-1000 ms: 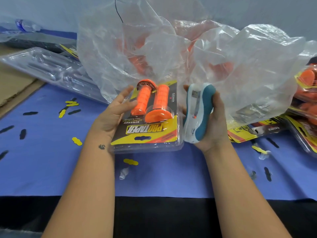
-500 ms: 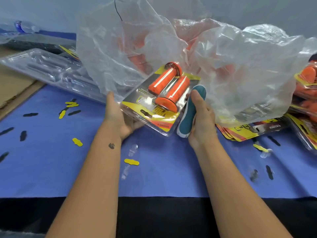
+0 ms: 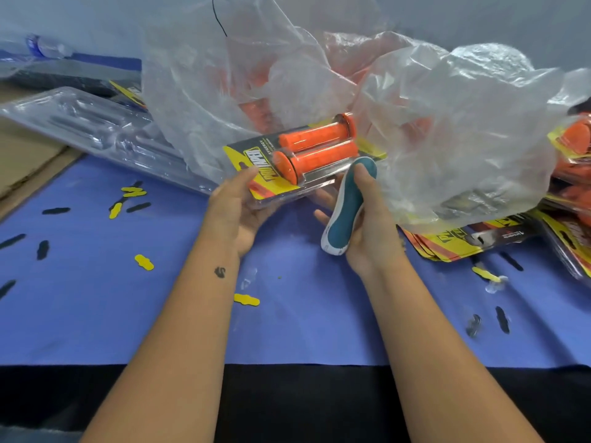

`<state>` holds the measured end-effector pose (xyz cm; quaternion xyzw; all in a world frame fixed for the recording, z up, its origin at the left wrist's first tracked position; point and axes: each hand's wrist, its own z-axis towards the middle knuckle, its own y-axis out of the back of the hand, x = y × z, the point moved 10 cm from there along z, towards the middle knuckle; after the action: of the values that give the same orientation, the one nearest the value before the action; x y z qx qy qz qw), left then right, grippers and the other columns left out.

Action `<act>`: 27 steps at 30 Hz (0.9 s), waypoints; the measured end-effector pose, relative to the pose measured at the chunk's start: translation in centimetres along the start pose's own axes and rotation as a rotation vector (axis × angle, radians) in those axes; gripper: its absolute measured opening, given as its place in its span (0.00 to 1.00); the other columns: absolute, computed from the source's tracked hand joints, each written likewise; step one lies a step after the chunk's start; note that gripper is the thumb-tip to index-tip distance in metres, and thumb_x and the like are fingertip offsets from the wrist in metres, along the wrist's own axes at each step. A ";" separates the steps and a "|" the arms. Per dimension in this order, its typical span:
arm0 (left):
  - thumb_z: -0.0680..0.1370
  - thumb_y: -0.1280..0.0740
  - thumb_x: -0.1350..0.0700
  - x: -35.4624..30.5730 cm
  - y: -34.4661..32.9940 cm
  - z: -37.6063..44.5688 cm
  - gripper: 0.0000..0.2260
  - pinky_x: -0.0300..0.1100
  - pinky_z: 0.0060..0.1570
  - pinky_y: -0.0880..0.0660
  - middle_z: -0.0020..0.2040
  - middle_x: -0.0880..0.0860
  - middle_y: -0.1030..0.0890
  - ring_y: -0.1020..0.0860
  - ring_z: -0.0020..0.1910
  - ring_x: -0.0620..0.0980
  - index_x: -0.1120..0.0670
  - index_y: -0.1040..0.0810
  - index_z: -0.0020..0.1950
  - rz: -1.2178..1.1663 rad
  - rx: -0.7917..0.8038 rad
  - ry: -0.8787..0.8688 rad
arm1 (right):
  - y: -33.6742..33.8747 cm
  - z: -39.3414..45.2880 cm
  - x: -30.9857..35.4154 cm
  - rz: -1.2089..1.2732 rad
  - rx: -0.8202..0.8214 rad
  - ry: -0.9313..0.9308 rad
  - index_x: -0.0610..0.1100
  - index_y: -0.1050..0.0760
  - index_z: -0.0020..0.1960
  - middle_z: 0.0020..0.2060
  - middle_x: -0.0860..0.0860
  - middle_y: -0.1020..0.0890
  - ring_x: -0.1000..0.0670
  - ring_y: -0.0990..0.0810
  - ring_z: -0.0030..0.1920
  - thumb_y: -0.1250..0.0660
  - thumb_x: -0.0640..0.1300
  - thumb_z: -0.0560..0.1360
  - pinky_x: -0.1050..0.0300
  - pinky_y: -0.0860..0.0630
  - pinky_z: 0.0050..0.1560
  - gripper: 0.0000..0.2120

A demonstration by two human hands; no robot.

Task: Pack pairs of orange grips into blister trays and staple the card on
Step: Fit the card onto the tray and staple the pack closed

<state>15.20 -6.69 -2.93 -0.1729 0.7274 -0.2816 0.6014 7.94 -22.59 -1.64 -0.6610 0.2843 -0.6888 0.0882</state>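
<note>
A clear blister pack (image 3: 281, 193) with a yellow and black card holds two orange grips (image 3: 316, 148) lying side by side, long axis left to right. My left hand (image 3: 236, 206) holds the pack's near left corner, thumb on top of the card. My right hand (image 3: 367, 219) grips a teal and white stapler (image 3: 343, 215), its nose at the pack's right edge. Whether the stapler's jaws bite the pack is hidden.
A big crumpled clear plastic bag (image 3: 447, 139) with loose orange grips fills the back. Empty clear trays (image 3: 96, 129) lie at the left, printed cards (image 3: 463, 244) and finished packs (image 3: 572, 148) at the right. Yellow and black punch-outs (image 3: 144, 262) litter the blue cloth.
The pack has been turned about a quarter turn, so the grips now lie sideways. My left hand shifted to its near left corner. The stapler tipped over and its nose came to the pack's right edge.
</note>
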 end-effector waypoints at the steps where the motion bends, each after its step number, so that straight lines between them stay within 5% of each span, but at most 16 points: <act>1: 0.78 0.34 0.62 0.4 -0.8 -0.4 0.05 0.45 0.36 0.19 0.39 0.51 0.16 0.16 0.38 0.50 0.53 0.21 0.49 0.092 0.053 0.023 | 0.0 0.0 0.1 0.004 0.009 -0.007 0.48 0.28 0.70 0.62 0.52 0.19 0.47 0.17 0.58 0.36 0.58 0.73 0.50 0.21 0.51 0.27; 8: 0.76 0.34 0.69 0.9 -0.4 -0.8 0.08 0.35 0.34 0.21 0.36 0.50 0.16 0.17 0.35 0.48 0.58 0.21 0.50 0.170 -0.035 -0.017 | 0.9 0.1 0.2 0.089 -0.035 0.016 0.51 0.25 0.65 0.58 0.51 0.17 0.45 0.16 0.54 0.40 0.61 0.76 0.55 0.18 0.43 0.22; 12: 0.77 0.33 0.68 1.2 0.3 -0.6 0.06 0.37 0.35 0.20 0.37 0.51 0.15 0.17 0.35 0.49 0.58 0.22 0.48 0.022 -0.107 -0.016 | 2.4 0.1 0.0 0.048 -0.184 0.028 0.41 0.25 0.61 0.39 0.49 0.19 0.48 0.17 0.34 0.35 0.62 0.74 0.56 0.20 0.34 0.27; 15: 0.78 0.34 0.63 1.2 0.4 -0.4 0.02 0.36 0.34 0.21 0.36 0.52 0.15 0.16 0.34 0.50 0.58 0.22 0.48 -0.037 -0.108 0.002 | 0.9 -0.1 -1.4 -0.044 -0.054 -0.135 0.40 0.25 0.50 0.30 0.46 0.23 0.48 0.24 0.27 0.35 0.62 0.75 0.58 0.24 0.30 0.24; 20: 0.81 0.38 0.51 1.1 -0.2 -0.4 0.10 0.40 0.38 0.20 0.41 0.54 0.15 0.16 0.42 0.49 0.56 0.21 0.51 -0.058 0.026 0.066 | -3.2 -1.7 -4.1 -0.103 0.256 -0.354 0.41 0.25 0.53 0.36 0.44 0.22 0.47 0.25 0.30 0.32 0.53 0.69 0.57 0.26 0.29 0.19; 23: 0.81 0.40 0.48 0.7 -0.2 -0.4 0.13 0.41 0.41 0.19 0.46 0.53 0.15 0.17 0.48 0.48 0.54 0.21 0.55 -0.024 0.075 0.059 | -3.4 -1.7 -4.3 -0.244 0.282 -0.324 0.41 0.24 0.57 0.41 0.44 0.17 0.47 0.19 0.36 0.31 0.55 0.69 0.55 0.21 0.34 0.23; 27: 0.82 0.40 0.50 -0.1 0.2 -0.4 0.11 0.38 0.40 0.21 0.42 0.51 0.14 0.16 0.43 0.46 0.53 0.20 0.50 0.064 0.020 -0.015 | -3.7 -1.6 -4.3 -0.339 0.283 -0.301 0.40 0.23 0.58 0.40 0.42 0.16 0.47 0.16 0.37 0.29 0.63 0.69 0.55 0.20 0.35 0.30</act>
<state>14.85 -6.45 -2.93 -0.1455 0.7252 -0.2681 0.6173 7.83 -16.98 -3.41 -0.7753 0.0542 -0.6206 0.1046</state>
